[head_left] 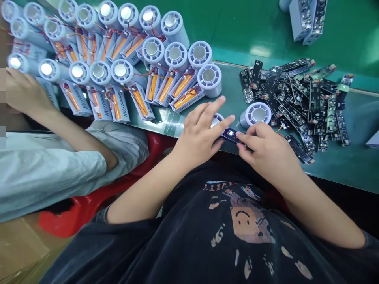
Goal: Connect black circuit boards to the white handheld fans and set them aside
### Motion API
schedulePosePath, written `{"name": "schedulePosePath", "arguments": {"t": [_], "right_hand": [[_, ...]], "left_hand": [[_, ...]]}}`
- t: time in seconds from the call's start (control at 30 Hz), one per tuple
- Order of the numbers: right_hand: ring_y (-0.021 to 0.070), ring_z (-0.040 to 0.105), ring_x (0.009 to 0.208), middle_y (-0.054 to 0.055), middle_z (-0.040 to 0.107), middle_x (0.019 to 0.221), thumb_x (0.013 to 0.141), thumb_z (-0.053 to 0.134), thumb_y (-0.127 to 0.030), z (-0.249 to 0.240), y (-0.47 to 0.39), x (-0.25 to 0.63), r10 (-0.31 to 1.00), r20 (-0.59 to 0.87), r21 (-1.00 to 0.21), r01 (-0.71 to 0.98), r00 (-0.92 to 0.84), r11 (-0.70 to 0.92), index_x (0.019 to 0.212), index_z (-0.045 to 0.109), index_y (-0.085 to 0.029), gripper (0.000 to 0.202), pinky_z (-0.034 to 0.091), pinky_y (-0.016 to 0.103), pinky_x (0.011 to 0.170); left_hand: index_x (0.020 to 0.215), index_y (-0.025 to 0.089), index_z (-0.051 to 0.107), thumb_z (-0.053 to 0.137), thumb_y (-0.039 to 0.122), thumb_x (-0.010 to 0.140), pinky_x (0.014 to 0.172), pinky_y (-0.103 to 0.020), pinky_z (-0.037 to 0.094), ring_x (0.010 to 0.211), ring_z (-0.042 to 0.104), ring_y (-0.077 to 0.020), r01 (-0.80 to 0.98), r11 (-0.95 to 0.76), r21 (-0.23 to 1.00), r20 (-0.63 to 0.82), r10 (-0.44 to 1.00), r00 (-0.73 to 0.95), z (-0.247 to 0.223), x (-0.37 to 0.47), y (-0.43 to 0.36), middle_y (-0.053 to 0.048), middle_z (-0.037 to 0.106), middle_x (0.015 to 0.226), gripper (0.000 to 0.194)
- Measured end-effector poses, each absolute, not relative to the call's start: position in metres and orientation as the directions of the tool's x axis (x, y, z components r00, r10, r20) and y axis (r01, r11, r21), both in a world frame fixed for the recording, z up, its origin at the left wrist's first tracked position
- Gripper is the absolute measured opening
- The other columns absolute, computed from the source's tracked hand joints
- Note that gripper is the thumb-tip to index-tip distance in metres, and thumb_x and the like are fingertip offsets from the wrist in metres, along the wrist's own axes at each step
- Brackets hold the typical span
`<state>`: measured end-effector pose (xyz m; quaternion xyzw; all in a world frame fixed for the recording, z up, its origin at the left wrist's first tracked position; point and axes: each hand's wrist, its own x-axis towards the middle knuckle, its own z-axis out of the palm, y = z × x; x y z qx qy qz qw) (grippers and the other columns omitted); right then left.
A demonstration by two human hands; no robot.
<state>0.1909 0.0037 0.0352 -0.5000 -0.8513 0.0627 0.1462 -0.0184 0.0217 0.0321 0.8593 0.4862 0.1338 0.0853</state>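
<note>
Right at the table's near edge, a narrow black circuit board [230, 134] with a bright spot on its face lies between the two hands. The right hand [265, 150] pinches it, index fingertip on the board and thumb just below. The left hand [199, 130] arches over the other end, thumb and index finger to either side, the remaining fingers stretched out; whether it grips the board or the fan beneath cannot be told. That pale lilac fan [217, 118] shows only part of its round head behind the left fingers. Just beyond the right hand stands another round fan head [259, 114] with a silver centre. Farther right, a loose heap of circuit boards [314, 104] sprawls across the green tabletop [225, 75]. To the left, handheld fans [139, 104] lie in crowded rows, orange battery cells and thin wires showing in their open handles. Two pale housings [308, 23] sit at the far right. On the left, a co-worker's forearm [74, 132] reaches toward the rows, near a red stool [85, 205].
</note>
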Motion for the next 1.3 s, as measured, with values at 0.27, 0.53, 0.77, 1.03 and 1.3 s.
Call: {"name": "schedulePosePath", "arguments": {"t": [0.27, 0.53, 0.77, 1.03, 1.3], "right_hand": [[0.0168, 0.057, 0.075, 0.009, 0.066, 0.093, 0.096, 0.054, -0.024, 0.027, -0.002, 0.197, 0.828, 0.287, -0.246, 0.798, -0.481, 0.550, 0.108, 0.074, -0.016, 0.025, 0.041, 0.031, 0.062], [0.0165, 0.057, 0.077, 0.007, 0.066, 0.090, 0.096, 0.053, -0.022, 0.017, -0.006, 0.202, 0.800, 0.358, -0.262, 0.770, -0.482, 0.582, 0.110, 0.072, -0.016, 0.024, 0.043, 0.031, 0.065], [0.0170, 0.055, 0.076, 0.008, 0.066, 0.090, 0.096, 0.052, -0.022, 0.009, -0.008, 0.201, 0.799, 0.393, -0.318, 0.748, -0.456, 0.583, 0.111, 0.072, -0.016, 0.025, 0.042, 0.031, 0.065], [0.0165, 0.054, 0.074, 0.007, 0.067, 0.089, 0.097, 0.052, -0.022, 0.007, -0.010, 0.201, 0.796, 0.403, -0.361, 0.721, -0.451, 0.591, 0.110, 0.073, -0.016, 0.025, 0.040, 0.032, 0.066], [0.0170, 0.055, 0.075, 0.008, 0.068, 0.090, 0.098, 0.051, -0.022, 0.006, -0.011, 0.203, 0.793, 0.395, -0.391, 0.697, -0.463, 0.601, 0.111, 0.073, -0.016, 0.026, 0.040, 0.032, 0.068]], "left_hand": [[0.139, 0.011, 0.052, 0.043, 0.026, 0.095, 0.057, -0.028, 0.045, 0.065, 0.065, -0.0194, 0.900, -0.411, 0.142, -0.083, 0.901, 0.425, 0.052, -0.002, -0.021, -0.008, 0.071, 0.077, 0.047], [0.154, 0.007, 0.027, 0.049, 0.025, 0.089, 0.053, -0.026, 0.041, 0.060, 0.064, -0.0174, 0.912, -0.163, 0.375, -0.446, 0.831, 0.332, 0.061, 0.015, -0.016, -0.001, 0.069, 0.069, 0.071], [0.144, 0.012, 0.050, 0.045, 0.026, 0.092, 0.052, -0.027, 0.042, 0.061, 0.068, -0.0220, 0.958, -0.286, -0.026, -0.429, 0.869, 0.248, 0.083, 0.026, -0.007, -0.009, 0.073, 0.073, 0.055], [0.140, 0.014, 0.056, 0.048, 0.018, 0.093, 0.050, -0.030, 0.039, 0.062, 0.068, -0.0265, 0.827, -0.523, -0.207, -0.465, 0.796, 0.387, 0.098, 0.020, -0.006, -0.011, 0.072, 0.078, 0.048], [0.134, 0.009, 0.059, 0.045, 0.011, 0.092, 0.052, -0.031, 0.040, 0.067, 0.070, -0.0277, 0.722, -0.655, -0.224, -0.544, 0.698, 0.465, 0.104, 0.022, -0.001, -0.012, 0.071, 0.078, 0.045]]}}
